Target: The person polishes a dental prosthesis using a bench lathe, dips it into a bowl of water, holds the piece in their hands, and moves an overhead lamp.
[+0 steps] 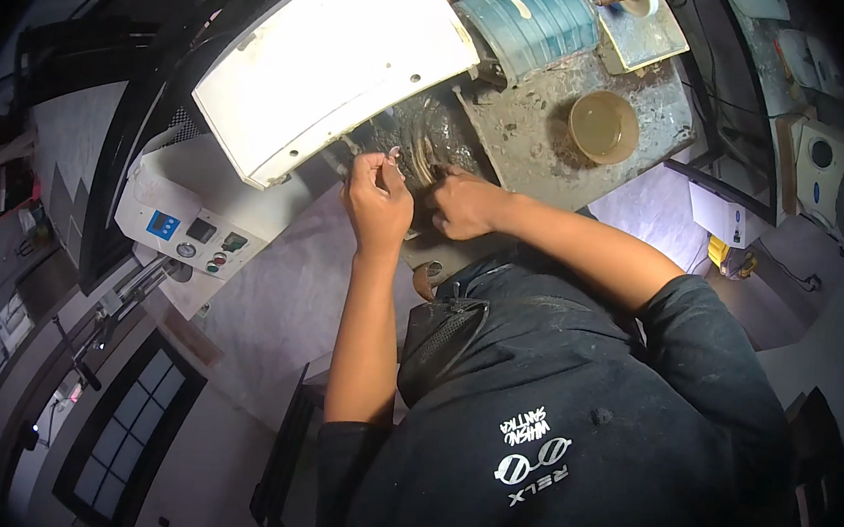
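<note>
Pinched between the left hand's (378, 197) fingertips is a small pale metal piece (394, 151), raised by the dark wet wheel recess (423, 138). Curled right hand (462, 205) rests beside it; whether it grips anything is unclear. Behind, a grimy grey machine bed (530, 122) carries an empty round tan bowl (603, 127).

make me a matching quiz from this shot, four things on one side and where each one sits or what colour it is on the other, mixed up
Things:
1. left hand
2. right hand
3. round tan dish
4. control panel

Descriptions:
a. white box with a blue display and small buttons, at the person's left
b. pinching a small pale piece beside the white hood
c. sitting on the stained grey machine top
d. resting low at the machine's dark opening, fingers curled

Pairs: 1-b, 2-d, 3-c, 4-a
</note>
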`<state>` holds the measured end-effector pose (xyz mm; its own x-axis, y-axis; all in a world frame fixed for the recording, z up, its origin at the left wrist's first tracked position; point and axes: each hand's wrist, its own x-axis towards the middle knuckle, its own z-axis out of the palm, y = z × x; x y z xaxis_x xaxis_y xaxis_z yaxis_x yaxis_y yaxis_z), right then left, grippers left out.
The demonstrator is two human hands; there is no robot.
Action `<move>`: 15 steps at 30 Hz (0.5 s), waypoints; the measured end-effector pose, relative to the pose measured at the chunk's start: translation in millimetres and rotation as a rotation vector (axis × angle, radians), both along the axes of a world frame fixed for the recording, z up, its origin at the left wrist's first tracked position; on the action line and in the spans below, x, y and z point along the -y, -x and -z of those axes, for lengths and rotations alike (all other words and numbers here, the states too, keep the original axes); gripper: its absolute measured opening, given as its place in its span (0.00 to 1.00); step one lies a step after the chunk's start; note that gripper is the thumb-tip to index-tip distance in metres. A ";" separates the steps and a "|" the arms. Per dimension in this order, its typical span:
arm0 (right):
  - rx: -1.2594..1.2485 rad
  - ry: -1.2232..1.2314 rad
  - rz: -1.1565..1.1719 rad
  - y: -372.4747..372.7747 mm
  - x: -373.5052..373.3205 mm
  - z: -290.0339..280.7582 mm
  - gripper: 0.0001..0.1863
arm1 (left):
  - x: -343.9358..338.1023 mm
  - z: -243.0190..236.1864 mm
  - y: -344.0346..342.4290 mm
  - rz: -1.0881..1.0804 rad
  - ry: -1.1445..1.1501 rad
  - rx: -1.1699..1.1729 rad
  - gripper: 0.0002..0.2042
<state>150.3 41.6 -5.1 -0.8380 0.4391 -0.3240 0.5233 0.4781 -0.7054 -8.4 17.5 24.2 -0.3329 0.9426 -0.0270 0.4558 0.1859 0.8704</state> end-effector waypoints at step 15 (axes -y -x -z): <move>-0.341 0.350 0.628 1.9 -62.0 -21.5 0.13 | -19.6 -1.8 -9.6 -0.102 0.145 0.359 0.02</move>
